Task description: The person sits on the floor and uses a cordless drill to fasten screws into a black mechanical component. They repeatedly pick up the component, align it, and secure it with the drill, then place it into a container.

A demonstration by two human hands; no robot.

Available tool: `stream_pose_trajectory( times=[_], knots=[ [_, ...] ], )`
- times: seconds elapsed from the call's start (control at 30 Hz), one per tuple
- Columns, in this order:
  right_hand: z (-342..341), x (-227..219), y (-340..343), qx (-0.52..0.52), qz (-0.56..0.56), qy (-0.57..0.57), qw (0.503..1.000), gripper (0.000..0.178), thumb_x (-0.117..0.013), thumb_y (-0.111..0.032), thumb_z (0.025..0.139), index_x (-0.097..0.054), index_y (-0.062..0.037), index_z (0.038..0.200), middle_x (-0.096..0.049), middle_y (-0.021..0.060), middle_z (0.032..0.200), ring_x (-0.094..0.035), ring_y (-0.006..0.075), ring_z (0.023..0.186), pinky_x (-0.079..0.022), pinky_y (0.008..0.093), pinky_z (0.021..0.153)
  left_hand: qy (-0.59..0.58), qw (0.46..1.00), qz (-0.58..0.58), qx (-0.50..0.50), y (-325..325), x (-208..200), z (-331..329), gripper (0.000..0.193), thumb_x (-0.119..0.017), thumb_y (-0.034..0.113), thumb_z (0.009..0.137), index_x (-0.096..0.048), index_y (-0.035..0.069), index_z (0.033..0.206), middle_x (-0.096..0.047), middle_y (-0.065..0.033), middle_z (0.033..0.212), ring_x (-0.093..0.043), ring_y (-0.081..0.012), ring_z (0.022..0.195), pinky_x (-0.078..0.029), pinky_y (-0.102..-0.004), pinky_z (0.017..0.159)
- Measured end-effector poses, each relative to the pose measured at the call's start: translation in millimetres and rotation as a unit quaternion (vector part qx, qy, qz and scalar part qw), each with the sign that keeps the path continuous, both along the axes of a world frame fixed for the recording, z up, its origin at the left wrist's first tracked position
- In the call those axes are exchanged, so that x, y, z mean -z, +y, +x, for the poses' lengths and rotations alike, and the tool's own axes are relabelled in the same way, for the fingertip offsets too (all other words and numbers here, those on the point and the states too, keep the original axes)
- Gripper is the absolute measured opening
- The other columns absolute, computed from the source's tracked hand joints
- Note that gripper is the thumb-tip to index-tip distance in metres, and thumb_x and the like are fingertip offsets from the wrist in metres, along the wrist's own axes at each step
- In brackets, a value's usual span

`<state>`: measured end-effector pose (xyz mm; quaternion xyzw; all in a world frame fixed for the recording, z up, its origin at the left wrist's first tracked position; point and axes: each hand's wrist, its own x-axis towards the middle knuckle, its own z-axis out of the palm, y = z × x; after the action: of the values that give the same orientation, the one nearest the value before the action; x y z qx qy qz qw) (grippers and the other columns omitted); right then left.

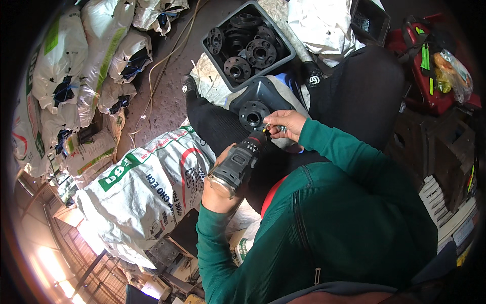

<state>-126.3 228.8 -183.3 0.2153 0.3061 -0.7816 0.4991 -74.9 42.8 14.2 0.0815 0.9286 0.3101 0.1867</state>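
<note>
My left hand [218, 197] is wrapped round a grey and black cordless drill [235, 167], its nose pointing up and to the right. The fingers of my right hand [287, 124] pinch together close to the drill's tip, with small metal screws [281, 129] showing among them. Just beyond the drill's nose, a black part with a round flange [253, 115] sits between my legs. Its flange has a central hole and a ring of smaller holes. The drill's tip is partly hidden by my right fingers.
A grey crate [287, 60] beyond holds several black round flanges [261, 53]. A large white printed sack [147, 190] lies at my left, more white sacks [61, 61] behind it. A cable [164, 61] runs along the floor. A red chair [424, 91] bearing bags stands at far right.
</note>
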Motion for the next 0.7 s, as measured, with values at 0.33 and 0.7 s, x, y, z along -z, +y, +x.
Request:
stream_pose_trajectory(
  times=[0.33, 0.7],
  knots=[
    [-3.8, 24.7, 5.5, 0.077, 0.216, 0.078, 0.97, 0.03, -0.059, -0.034, 0.093, -0.069, -0.008, 0.106, -0.048, -0.0052, 0.069, -0.046, 0.0045, 0.058, -0.041, 0.0197, 0.049, -0.079, 0.995, 0.027, -0.051, -10.1, 16.1, -12.0, 0.046, -0.066, 0.008, 0.077, -0.055, 0.003, 0.122, -0.06, -0.016, 0.119, -0.062, -0.0295, 0.106, -0.048, -0.0351, 0.091],
    [-12.1, 30.3, -13.2, 0.064, 0.214, 0.16, 0.962, 0.027, -0.075, -0.026, 0.081, -0.072, -0.0035, 0.096, -0.059, -0.0032, 0.067, -0.047, 0.0049, 0.059, -0.037, 0.0216, 0.053, -0.114, 0.992, -0.013, -0.048, 9.6, 17.2, -29.1, 0.042, -0.061, 0.0, 0.077, -0.056, 0.0, 0.119, -0.063, -0.0143, 0.114, -0.062, -0.0269, 0.104, -0.047, -0.0338, 0.09]
  ],
)
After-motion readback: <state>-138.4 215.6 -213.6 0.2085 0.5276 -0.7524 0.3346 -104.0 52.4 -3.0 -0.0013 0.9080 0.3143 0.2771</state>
